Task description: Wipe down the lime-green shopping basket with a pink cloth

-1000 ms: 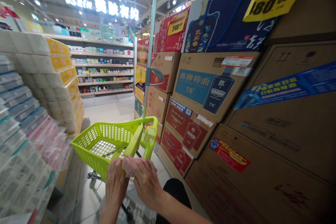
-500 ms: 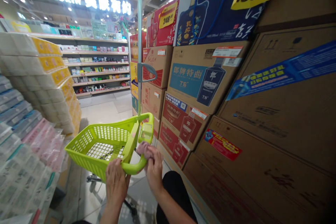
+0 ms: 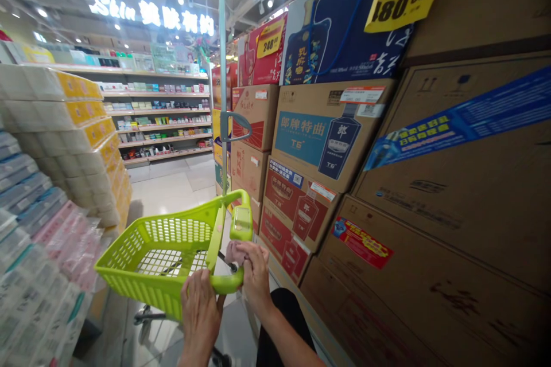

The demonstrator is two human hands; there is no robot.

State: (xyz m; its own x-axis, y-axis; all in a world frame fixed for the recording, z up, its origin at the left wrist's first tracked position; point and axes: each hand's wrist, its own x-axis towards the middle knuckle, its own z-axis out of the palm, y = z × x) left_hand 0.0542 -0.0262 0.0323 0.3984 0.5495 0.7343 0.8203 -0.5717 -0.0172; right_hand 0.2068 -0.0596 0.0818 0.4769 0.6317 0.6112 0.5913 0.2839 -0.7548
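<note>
A lime-green shopping cart (image 3: 172,282) with a perforated basket stands in front of me, tilted in view. My left hand (image 3: 200,312) is closed over the cart's near rim, beside the lower end of its handle. My right hand (image 3: 257,278) has its fingers bunched around a crumpled pink cloth (image 3: 235,252). That cloth is pressed against the right-hand stretch of the green handle (image 3: 228,283), just below a small panel (image 3: 242,219). A grey pole (image 3: 222,57) with a hook-like grip rises behind the handle. The basket holds nothing that I can make out.
Stacked cartons (image 3: 318,132) with yellow price tags wall in the right side. White-and-yellow paper packs (image 3: 55,120) and wrapped bundles (image 3: 26,241) are piled at the left. Tiled floor (image 3: 172,183) leads to lit shelves (image 3: 163,112) at the back.
The view has shifted slightly, and the basket's far-left corner sits lower and further left. My right hand with the cloth is a little lower in view; both hands still hold on.
</note>
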